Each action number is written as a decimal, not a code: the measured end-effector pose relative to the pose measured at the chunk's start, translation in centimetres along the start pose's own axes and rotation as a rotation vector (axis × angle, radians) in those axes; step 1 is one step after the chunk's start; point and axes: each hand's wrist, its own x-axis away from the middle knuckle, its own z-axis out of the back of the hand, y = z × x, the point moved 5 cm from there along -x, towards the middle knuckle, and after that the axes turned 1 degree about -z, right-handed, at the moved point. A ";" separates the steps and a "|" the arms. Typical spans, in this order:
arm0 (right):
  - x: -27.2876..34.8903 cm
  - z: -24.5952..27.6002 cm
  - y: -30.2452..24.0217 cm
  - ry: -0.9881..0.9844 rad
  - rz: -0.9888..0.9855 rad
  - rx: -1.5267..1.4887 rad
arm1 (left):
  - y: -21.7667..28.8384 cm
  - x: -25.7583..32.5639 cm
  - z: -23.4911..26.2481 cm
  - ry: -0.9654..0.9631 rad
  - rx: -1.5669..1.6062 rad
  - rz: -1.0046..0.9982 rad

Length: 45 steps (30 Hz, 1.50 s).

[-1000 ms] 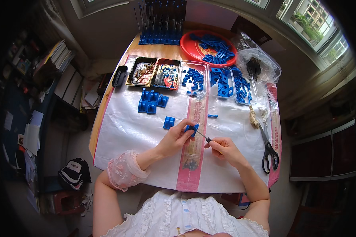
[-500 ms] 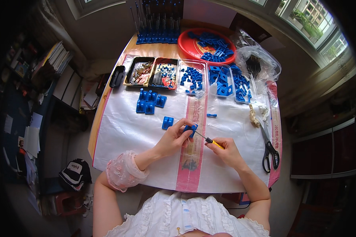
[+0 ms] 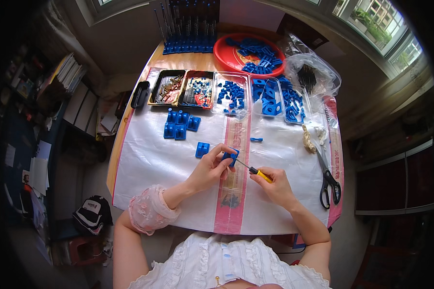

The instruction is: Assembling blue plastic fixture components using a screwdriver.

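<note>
My left hand (image 3: pixel 210 167) pinches a small blue plastic part (image 3: pixel 232 157) above the table's middle. In my right hand (image 3: pixel 274 185) is a screwdriver (image 3: pixel 262 175) with a yellow and black handle, its shaft pointing left. The tip meets the blue part or lies right against it; the exact contact is too small to tell. Just left of my left fingers lies a single blue block (image 3: pixel 202 150). Farther off sits a cluster of similar blue blocks (image 3: pixel 180 126). A short blue piece (image 3: pixel 256 139) rests on the sheet beyond the screwdriver.
Along the back stand a tray of screws (image 3: pixel 170 86), a tray of tiny parts (image 3: pixel 198 90) and clear boxes of blue pieces (image 3: pixel 232 97). Behind them are a red basin (image 3: pixel 223 60) and blue racks with upright rods (image 3: pixel 189 45). Black scissors (image 3: pixel 329 185) lie at right.
Both hands keep nearly the same pose, with the screwdriver still at the blue part. The whole view has shifted slightly.
</note>
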 end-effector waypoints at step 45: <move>-1.3 1.0 1.8 -0.196 -0.139 -0.147 | -0.6 0.1 0.0 -0.030 0.058 0.095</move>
